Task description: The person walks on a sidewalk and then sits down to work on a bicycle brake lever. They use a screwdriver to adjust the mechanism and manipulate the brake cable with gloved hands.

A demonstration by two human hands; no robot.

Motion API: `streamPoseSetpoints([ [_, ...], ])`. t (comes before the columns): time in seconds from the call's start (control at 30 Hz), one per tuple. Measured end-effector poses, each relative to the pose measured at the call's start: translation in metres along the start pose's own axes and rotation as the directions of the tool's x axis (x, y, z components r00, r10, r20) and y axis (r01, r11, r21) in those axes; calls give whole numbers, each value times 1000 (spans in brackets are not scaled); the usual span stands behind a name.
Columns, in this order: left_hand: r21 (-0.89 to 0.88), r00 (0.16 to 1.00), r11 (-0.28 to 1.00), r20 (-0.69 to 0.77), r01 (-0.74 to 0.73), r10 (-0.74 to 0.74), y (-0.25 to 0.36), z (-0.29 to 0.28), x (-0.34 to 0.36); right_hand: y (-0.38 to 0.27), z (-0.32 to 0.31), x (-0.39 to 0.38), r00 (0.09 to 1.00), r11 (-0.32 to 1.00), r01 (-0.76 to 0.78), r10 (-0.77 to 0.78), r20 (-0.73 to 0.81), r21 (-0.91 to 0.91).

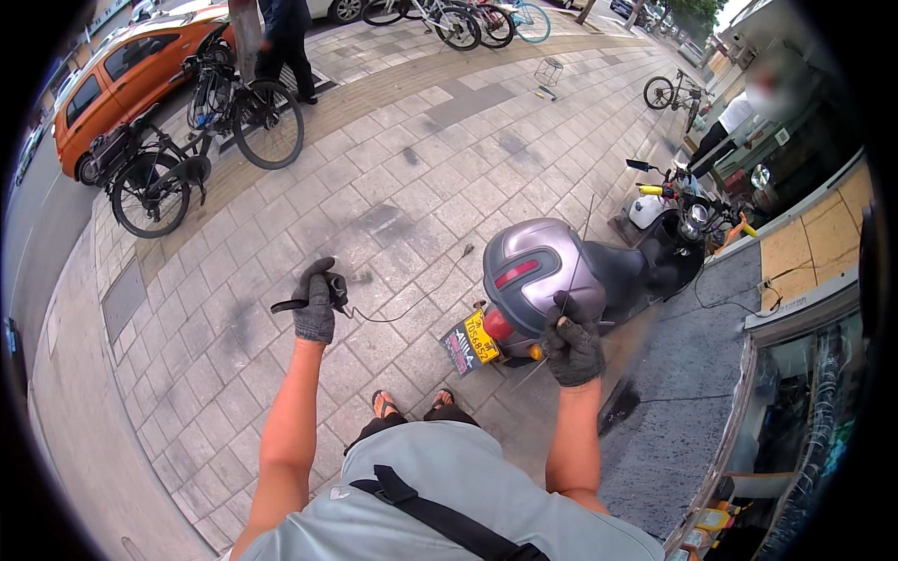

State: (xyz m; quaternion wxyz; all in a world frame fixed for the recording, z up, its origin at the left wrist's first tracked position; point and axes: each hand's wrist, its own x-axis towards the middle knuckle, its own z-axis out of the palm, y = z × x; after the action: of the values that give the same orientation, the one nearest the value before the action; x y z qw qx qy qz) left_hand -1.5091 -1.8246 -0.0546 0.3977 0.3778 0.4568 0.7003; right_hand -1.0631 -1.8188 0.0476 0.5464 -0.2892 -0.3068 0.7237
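My left hand (pixel 316 304), in a dark grey glove, is closed around a black brake lever (pixel 289 306) with a dark housing. A thin dark cable (pixel 402 320) hangs from it and curves right to a small end piece above the paving. My right hand (pixel 572 348), gloved the same way, is raised with its fingers pinched together. A thin straight wire (pixel 586 224) runs up from those fingers; its lower end is hidden by the glove. Behind the right hand stands a scooter with a purple-grey top case (pixel 552 257).
A black bicycle (pixel 196 154) stands at the left, beside an orange car (pixel 122 79). One person (pixel 285 42) stands by a tree; another (pixel 734 122) is near a doorway. A wire stool (pixel 549 70) and a tool (pixel 545 93) are on the paving. A grey ramp (pixel 673 374) lies right.
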Motion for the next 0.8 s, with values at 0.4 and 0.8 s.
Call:
streamPoseSetpoints([
  [0.4,7,958,965,-120,-261,260,57,-82,288,64,76,158,960,1000,-21,15,-281,-18],
  [0.8,-235,917,926,-341,-296,207,177,-111,581,61,144,389,972,993,61,-82,-221,-100],
])
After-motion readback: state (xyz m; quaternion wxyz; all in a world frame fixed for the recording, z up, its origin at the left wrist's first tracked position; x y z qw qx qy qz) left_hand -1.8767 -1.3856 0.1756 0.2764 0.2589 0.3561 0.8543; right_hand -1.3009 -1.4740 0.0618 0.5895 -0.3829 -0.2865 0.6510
